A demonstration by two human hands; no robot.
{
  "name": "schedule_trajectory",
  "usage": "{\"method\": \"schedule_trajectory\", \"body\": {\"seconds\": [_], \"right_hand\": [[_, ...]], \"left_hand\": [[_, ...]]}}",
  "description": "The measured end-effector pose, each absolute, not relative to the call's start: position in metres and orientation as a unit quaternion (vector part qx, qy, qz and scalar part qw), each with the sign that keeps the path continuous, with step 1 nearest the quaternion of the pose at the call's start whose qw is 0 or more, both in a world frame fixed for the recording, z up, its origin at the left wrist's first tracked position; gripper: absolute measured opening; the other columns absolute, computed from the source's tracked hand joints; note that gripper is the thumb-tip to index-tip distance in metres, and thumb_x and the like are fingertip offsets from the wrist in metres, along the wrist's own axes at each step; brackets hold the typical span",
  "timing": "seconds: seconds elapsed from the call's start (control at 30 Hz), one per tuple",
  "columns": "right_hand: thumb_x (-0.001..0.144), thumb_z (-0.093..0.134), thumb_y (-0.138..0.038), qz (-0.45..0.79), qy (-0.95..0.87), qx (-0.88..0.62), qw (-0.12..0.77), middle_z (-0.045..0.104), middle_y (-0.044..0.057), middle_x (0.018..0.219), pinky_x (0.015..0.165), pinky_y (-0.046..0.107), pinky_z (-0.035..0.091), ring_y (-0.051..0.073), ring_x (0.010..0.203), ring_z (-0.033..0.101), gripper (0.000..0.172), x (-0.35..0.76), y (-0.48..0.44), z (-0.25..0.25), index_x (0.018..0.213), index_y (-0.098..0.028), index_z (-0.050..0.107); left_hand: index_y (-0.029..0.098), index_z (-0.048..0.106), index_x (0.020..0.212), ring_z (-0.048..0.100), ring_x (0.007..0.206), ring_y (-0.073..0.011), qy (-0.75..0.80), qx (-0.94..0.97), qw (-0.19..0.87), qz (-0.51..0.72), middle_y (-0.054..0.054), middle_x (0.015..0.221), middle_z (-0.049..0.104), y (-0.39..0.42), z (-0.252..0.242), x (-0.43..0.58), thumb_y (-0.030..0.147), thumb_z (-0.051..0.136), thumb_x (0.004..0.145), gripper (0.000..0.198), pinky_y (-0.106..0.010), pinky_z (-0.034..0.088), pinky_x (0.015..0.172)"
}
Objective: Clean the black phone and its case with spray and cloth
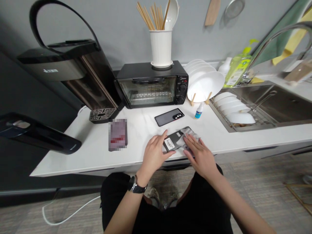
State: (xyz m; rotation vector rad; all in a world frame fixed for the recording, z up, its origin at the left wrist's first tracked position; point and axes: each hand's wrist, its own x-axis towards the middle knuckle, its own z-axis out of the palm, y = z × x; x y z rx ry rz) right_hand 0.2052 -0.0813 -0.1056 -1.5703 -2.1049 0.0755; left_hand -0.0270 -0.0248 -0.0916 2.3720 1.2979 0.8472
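Note:
A dark smartphone (173,137) with a white barcode label lies back up near the counter's front edge. My left hand (153,153), wearing a black-strapped watch, grips its left end between thumb and fingers. On the right end rests a crumpled light grey cloth (180,141), pressed against the phone's back by the extended fingers of my right hand (201,157). That hand covers part of both cloth and phone. Just behind lies a black-edged phone case (168,118) with camera cutouts. A small white spray bottle (198,111) with a blue label stands upright to its right.
A toaster oven (151,91) stands behind, bearing a cup of chopsticks (161,45). To the left are a drinks machine (95,74) and a blurred-out flat item (118,135). Plates (206,86) and a sink (275,107) are on the right.

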Motion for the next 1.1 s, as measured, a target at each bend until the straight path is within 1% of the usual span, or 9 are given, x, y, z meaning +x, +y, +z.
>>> {"method": "schedule_trajectory", "body": {"seconds": [0.17, 0.3, 0.4, 0.53, 0.63, 0.7, 0.83, 0.97, 1.1], "right_hand": [[0.108, 0.043, -0.05, -0.026, -0.726, -0.632, 0.27, 0.049, 0.023, 0.157, 0.121, 0.063, 0.034, 0.037, 0.15, 0.043, 0.062, 0.213, -0.048, -0.115, 0.156, -0.011, 0.046], [0.106, 0.045, -0.053, -0.036, -0.712, -0.638, 0.292, 0.044, 0.028, 0.159, 0.12, 0.064, 0.033, 0.041, 0.15, 0.042, 0.068, 0.178, -0.045, -0.114, 0.154, -0.004, 0.046], [0.107, 0.044, -0.046, 0.009, -0.75, -0.594, 0.292, 0.043, 0.023, 0.16, 0.123, 0.061, 0.032, 0.037, 0.15, 0.043, 0.061, 0.144, -0.058, -0.107, 0.154, -0.008, 0.047], [0.107, 0.045, -0.041, 0.069, -0.795, -0.527, 0.292, 0.048, 0.019, 0.159, 0.125, 0.056, 0.034, 0.032, 0.149, 0.046, 0.056, 0.12, -0.08, -0.097, 0.154, -0.01, 0.05], [0.108, 0.043, -0.034, 0.096, -0.815, -0.495, 0.285, 0.051, 0.011, 0.158, 0.125, 0.054, 0.035, 0.027, 0.148, 0.047, 0.049, 0.138, -0.089, -0.097, 0.154, -0.018, 0.05], [0.109, 0.041, -0.033, 0.096, -0.816, -0.5, 0.273, 0.05, 0.009, 0.159, 0.125, 0.054, 0.036, 0.026, 0.148, 0.047, 0.048, 0.164, -0.089, -0.1, 0.156, -0.023, 0.048], [0.11, 0.04, -0.038, 0.029, -0.771, -0.578, 0.265, 0.046, 0.013, 0.162, 0.122, 0.057, 0.037, 0.03, 0.15, 0.045, 0.052, 0.215, -0.072, -0.109, 0.159, -0.02, 0.043], [0.11, 0.039, -0.044, -0.01, -0.735, -0.624, 0.265, 0.047, 0.02, 0.159, 0.121, 0.058, 0.037, 0.034, 0.148, 0.046, 0.057, 0.22, -0.045, -0.112, 0.157, -0.012, 0.045], [0.11, 0.039, -0.041, 0.012, -0.763, -0.587, 0.271, 0.049, 0.021, 0.158, 0.123, 0.059, 0.035, 0.035, 0.149, 0.044, 0.055, 0.173, -0.042, -0.105, 0.153, -0.008, 0.05]], "left_hand": [[0.03, 0.038, 0.158, 0.062, 0.116, -0.0306, 0.455, 0.824, 0.161, 0.298, -0.008, 0.129, 0.07, -0.024, -0.09, -0.026, 0.034, 0.089, 0.078, 0.096, -0.046, 0.051, 0.103], [0.03, 0.04, 0.157, 0.063, 0.117, -0.0303, 0.459, 0.819, 0.16, 0.303, -0.008, 0.128, 0.07, -0.026, -0.09, -0.026, 0.032, 0.086, 0.081, 0.088, -0.046, 0.051, 0.104], [0.03, 0.042, 0.157, 0.063, 0.117, -0.0285, 0.464, 0.816, 0.164, 0.304, -0.009, 0.129, 0.069, -0.026, -0.091, -0.029, 0.02, 0.077, 0.085, 0.081, -0.044, 0.052, 0.105], [0.028, 0.039, 0.159, 0.063, 0.116, -0.0274, 0.452, 0.83, 0.156, 0.287, -0.01, 0.129, 0.068, -0.026, -0.092, -0.032, 0.01, 0.067, 0.086, 0.081, -0.042, 0.053, 0.103], [0.027, 0.037, 0.16, 0.061, 0.117, -0.0292, 0.456, 0.833, 0.141, 0.279, -0.011, 0.127, 0.068, -0.026, -0.093, -0.031, 0.014, 0.074, 0.084, 0.086, -0.044, 0.052, 0.103], [0.027, 0.037, 0.16, 0.061, 0.119, -0.0306, 0.457, 0.832, 0.141, 0.282, -0.011, 0.128, 0.068, -0.026, -0.094, -0.03, 0.023, 0.081, 0.083, 0.089, -0.047, 0.051, 0.104], [0.03, 0.038, 0.158, 0.061, 0.121, -0.0307, 0.445, 0.827, 0.162, 0.303, -0.009, 0.131, 0.068, -0.025, -0.094, -0.028, 0.035, 0.087, 0.081, 0.091, -0.047, 0.051, 0.106], [0.031, 0.04, 0.157, 0.062, 0.119, -0.0301, 0.448, 0.824, 0.168, 0.303, -0.009, 0.13, 0.069, -0.025, -0.091, -0.028, 0.032, 0.088, 0.08, 0.091, -0.046, 0.051, 0.106], [0.029, 0.039, 0.158, 0.061, 0.12, -0.0294, 0.454, 0.825, 0.159, 0.297, -0.009, 0.133, 0.068, -0.027, -0.09, -0.028, 0.026, 0.082, 0.084, 0.085, -0.046, 0.051, 0.106]]}}
